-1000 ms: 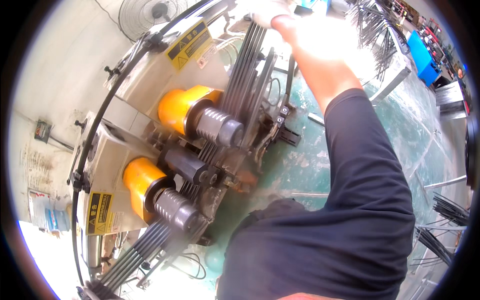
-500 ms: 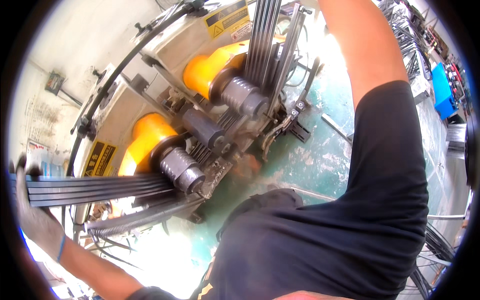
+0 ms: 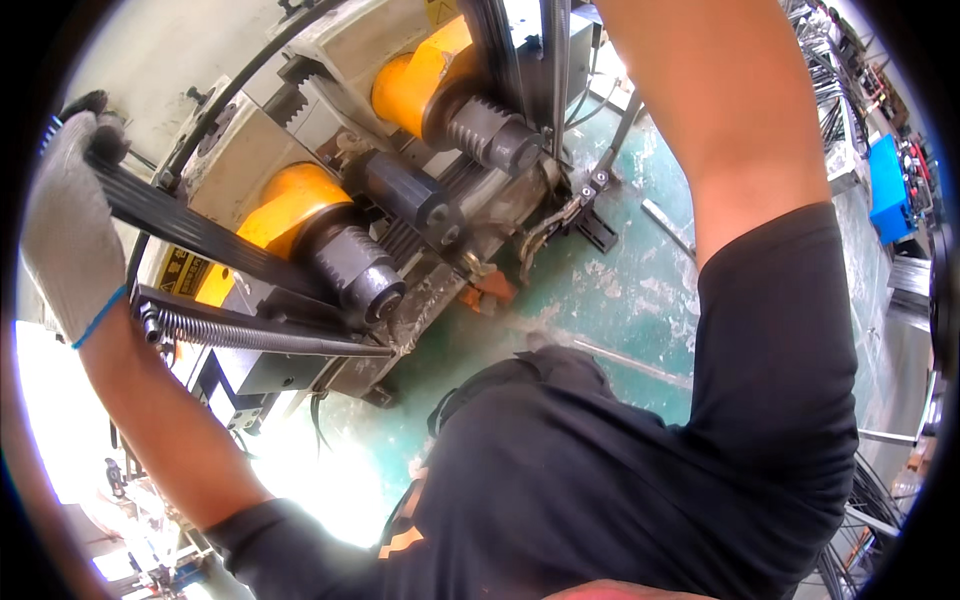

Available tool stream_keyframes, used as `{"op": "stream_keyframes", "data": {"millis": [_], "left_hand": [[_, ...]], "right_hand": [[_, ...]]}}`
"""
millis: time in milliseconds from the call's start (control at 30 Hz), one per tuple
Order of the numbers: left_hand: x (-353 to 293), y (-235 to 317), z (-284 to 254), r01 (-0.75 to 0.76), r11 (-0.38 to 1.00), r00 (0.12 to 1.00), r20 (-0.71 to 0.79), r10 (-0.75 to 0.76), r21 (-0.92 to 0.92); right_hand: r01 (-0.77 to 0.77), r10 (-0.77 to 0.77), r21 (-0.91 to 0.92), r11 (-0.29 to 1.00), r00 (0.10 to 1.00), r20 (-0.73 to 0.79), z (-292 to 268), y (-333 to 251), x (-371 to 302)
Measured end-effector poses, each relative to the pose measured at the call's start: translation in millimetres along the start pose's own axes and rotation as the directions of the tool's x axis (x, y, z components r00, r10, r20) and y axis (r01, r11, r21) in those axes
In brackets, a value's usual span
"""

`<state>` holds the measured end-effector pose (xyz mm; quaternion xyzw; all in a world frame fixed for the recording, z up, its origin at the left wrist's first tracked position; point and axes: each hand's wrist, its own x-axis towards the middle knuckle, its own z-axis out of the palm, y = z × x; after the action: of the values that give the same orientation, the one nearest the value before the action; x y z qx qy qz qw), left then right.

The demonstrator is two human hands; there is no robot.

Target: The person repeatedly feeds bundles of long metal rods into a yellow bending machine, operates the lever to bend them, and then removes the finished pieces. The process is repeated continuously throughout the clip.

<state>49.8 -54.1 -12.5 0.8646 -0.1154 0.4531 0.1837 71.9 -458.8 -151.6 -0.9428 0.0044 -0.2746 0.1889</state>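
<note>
My left hand (image 3: 72,220), in a pale work glove with a blue cuff edge, is closed round the outer end of a bundle of dark metal strips (image 3: 205,232). The strips slant down from it to the ridged steel roller (image 3: 362,278) of a bending machine. Another length of dark strips (image 3: 492,50) rises past a second ridged roller (image 3: 490,132) and leaves the top of the picture. Between the rollers sits a dark block (image 3: 405,198). My right arm reaches up beyond the upper edge, so my right hand is out of sight.
Yellow housings (image 3: 300,205) carry the rollers. A spring-wrapped rod (image 3: 265,333) runs below the left strips. Hinged metal hardware (image 3: 590,205) stands by the machine on the worn green floor (image 3: 640,290). A loose bar (image 3: 667,227) lies there. A blue bin (image 3: 888,188) is at far right.
My left hand has risen with the strips' outer end, which went from nearly level to a steep upward slant. The spring-wrapped rod has swung up with them. My right arm still reaches upward.
</note>
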Motion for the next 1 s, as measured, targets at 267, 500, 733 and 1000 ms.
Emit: {"op": "stream_keyframes", "data": {"millis": [267,500,733,1000], "left_hand": [[2,-49,10,-0.049,0.998,0.996,0.078,0.051,-0.024],[-4,-36,11,-0.112,0.994,0.994,0.003,0.112,-0.017],[-1,-21,0,-0.112,0.991,0.986,0.134,0.102,0.069],[21,-29,-8,-0.331,0.927,0.942,0.111,0.316,0.175]], "right_hand": [[0.002,-0.002,0.019,1.0,1.0,0.031,10,0,7],[0.011,-0.013,0.044,0.999,0.999,0.043,16,-6,8],[0.038,-0.041,0.075,0.996,0.999,0.033,16,-13,10],[0.054,-0.057,0.091,0.994,0.998,0.029,16,-16,10]]}}
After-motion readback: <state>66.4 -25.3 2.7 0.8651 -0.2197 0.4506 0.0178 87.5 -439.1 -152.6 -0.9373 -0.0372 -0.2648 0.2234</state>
